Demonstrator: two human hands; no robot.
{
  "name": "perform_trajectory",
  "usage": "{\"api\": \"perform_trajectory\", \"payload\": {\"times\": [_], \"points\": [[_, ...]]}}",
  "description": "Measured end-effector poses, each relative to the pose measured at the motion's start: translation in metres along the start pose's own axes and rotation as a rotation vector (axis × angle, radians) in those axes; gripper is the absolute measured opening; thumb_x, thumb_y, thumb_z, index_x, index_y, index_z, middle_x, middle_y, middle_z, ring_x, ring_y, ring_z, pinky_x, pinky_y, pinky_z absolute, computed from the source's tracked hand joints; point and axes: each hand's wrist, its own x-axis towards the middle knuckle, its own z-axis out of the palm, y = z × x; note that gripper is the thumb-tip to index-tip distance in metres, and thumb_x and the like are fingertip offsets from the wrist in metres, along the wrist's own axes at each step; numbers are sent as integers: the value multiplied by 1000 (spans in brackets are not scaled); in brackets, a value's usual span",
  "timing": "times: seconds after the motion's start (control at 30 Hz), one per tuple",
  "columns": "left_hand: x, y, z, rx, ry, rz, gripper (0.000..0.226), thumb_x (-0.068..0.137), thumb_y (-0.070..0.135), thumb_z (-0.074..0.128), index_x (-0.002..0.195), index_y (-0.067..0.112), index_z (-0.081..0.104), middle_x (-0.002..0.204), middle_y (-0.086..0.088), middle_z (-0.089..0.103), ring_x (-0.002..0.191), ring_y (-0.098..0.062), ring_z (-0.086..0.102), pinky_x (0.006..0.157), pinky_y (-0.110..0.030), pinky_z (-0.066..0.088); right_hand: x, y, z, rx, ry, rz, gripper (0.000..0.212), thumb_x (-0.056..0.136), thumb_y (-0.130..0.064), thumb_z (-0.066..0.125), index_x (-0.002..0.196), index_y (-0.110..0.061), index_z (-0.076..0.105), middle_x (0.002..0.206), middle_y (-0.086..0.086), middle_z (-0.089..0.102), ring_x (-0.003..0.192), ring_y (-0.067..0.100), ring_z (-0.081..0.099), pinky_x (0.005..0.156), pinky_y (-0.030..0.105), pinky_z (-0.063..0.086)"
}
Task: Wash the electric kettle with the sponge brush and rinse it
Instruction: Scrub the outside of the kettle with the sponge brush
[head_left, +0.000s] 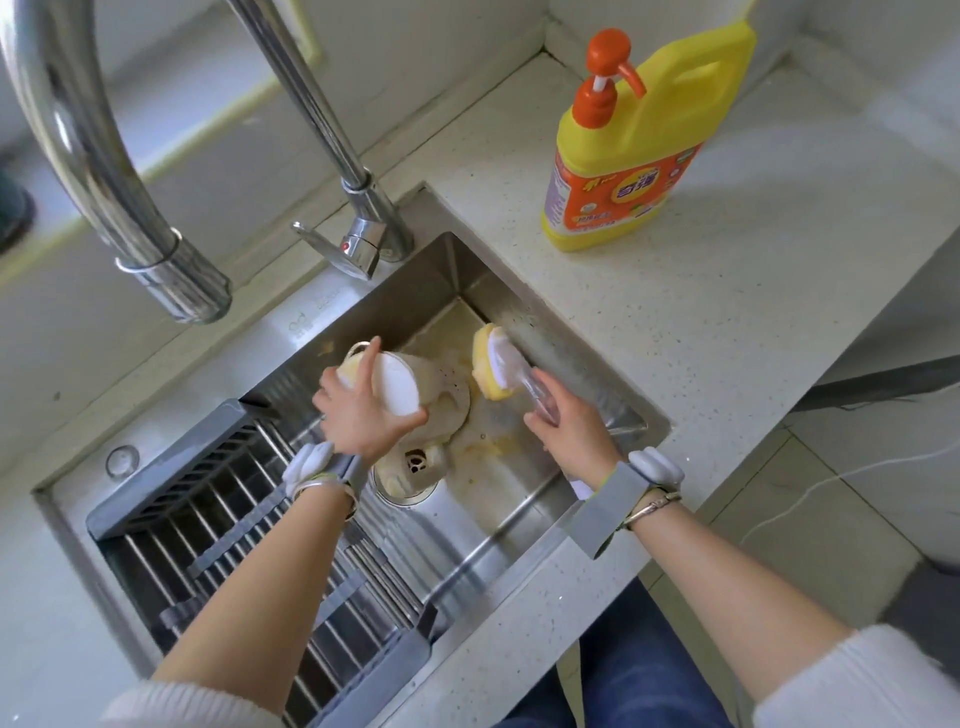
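Head view, looking down into my sink (545, 312), starting at the far left: a grey drying rack (218, 499) with metal bars sits across the left part of the basin, running from the rim near the tap down toward my body. Above it the big chrome tap (104, 156) curves over, its spout ending over the counter edge, and its lever (332, 249) sticks out to the left at the base. My left arm crosses over the rack, a grey band with a white block strapped at the wrist. My left hand (358, 410) grips the kettle (400, 384), fingers curled round its body and the thumb up near the yellowish part at its far end. The kettle is tipped on its side low in the basin, its white round end facing me, just above the drain (410, 467). Suds and yellowish water lie on the sink floor around the drain. Just right of the kettle is the sponge brush (493, 364), its yellow sponge head close beside the kettle; I cannot tell whether they touch. My right hand (571, 431) holds the clear handle of the brush, fingers wrapped round it, with the same kind of wrist band. Farther right, on the speckled counter (727, 312), a yellow soap bottle (639, 145) with an orange pump stands upright, well apart from the sink.
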Motion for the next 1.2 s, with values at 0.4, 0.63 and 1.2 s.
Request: {"api": "perform_trajectory", "payload": {"times": [0.4,0.63,1.2], "points": [[-16,-19,19,-468,-143,-50,109,47,65,69,140,53,12,139,-16,26,134,-30,28,113,-43,23,4,-8,15,-203,-163,-308,48,96,-33,45,141,-43,31,80,3,63,65,15,49,68,31,45],[-14,-25,27,-514,-135,-10,109,46,61,69,139,51,15,141,-13,22,137,-28,22,115,-46,20,20,4,14,-667,-46,-138,49,98,-27,36,146,-25,22,111,16,62,94,36,61,72,37,45],[-18,-61,2,-221,-15,-50,104,70,60,67,145,35,0,136,-26,30,128,-38,33,108,-48,31,42,0,66,-359,-193,51,49,101,-27,31,148,-23,20,90,14,64,81,30,60,69,35,43]]}}
